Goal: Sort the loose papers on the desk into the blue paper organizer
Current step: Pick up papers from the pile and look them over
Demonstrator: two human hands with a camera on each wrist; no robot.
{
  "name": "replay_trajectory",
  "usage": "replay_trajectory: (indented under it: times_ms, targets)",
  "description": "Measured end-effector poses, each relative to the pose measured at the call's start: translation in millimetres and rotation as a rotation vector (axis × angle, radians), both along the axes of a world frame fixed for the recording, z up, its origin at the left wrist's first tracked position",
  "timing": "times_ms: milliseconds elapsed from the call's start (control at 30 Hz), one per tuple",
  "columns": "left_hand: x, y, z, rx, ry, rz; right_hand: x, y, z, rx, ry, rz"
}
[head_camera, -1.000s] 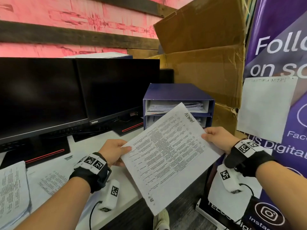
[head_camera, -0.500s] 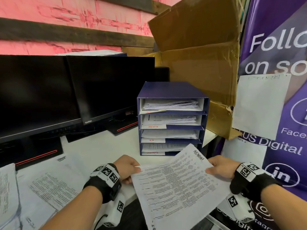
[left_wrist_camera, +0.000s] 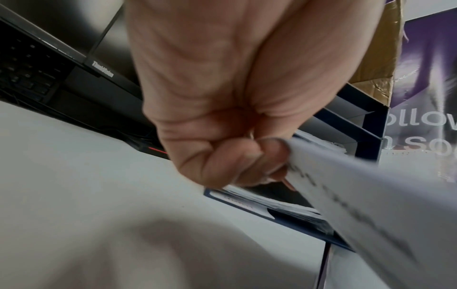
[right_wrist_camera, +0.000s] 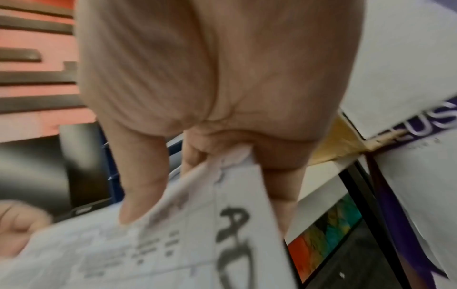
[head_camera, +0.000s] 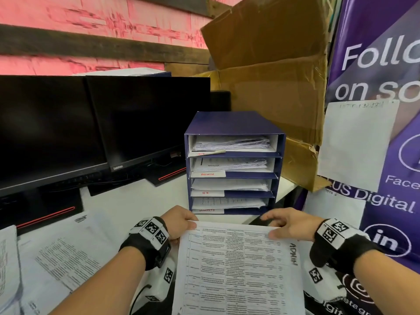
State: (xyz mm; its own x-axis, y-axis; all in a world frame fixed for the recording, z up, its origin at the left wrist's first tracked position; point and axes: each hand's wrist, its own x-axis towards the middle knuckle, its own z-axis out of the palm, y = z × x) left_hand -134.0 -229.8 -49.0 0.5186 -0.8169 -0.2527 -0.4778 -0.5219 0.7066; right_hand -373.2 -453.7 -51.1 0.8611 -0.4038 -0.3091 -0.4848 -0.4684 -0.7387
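Observation:
A printed sheet [head_camera: 238, 267] marked "ADMIN" in handwriting lies flat between both hands, just in front of the blue paper organizer [head_camera: 234, 162]. My left hand [head_camera: 179, 220] pinches its far left corner, also seen in the left wrist view [left_wrist_camera: 247, 162] with the sheet [left_wrist_camera: 371, 195]. My right hand [head_camera: 284, 223] pinches the far right corner, thumb on top, shown close in the right wrist view [right_wrist_camera: 197, 176] on the sheet [right_wrist_camera: 173, 244]. The organizer has several shelves holding papers; one label reads ADMIN [head_camera: 207, 174].
Two dark monitors [head_camera: 91, 133] stand on the white desk [head_camera: 136, 201] at left. Loose printed papers [head_camera: 61, 260] lie on the desk's near left. A big cardboard box [head_camera: 272, 87] stands behind the organizer. A purple banner [head_camera: 386, 155] is at right.
The sheet dropped from in front of the organizer and turned to lie square and flat. Both hands came lower and nearer me, still holding it.

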Motion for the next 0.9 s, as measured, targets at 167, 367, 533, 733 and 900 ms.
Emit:
replay_trajectory:
  times_ms: [167,367,533,733,900]
  targets:
    - [-0.9,-14.7,9.5,-0.153,0.01,0.041,9.7,10.1,9.4,-0.211,-0.028,0.149]
    - [6.9,-8.2,13.2,-0.132,0.2,0.141,-8.3,-18.7,20.9,-0.094,-0.231,-0.162]
    - [10.3,-9.6,9.0,-0.188,0.424,0.154,-25.6,-46.9,25.4,0.125,-0.353,-0.375]
    - [5.6,-33.2,11.8,-0.434,0.617,0.42,-28.5,-39.0,36.6,0.116,-0.128,-0.299]
    - [3.2,-40.5,19.6,-0.555,0.673,0.456,-21.2,-28.7,28.1,0.192,-0.144,-0.196]
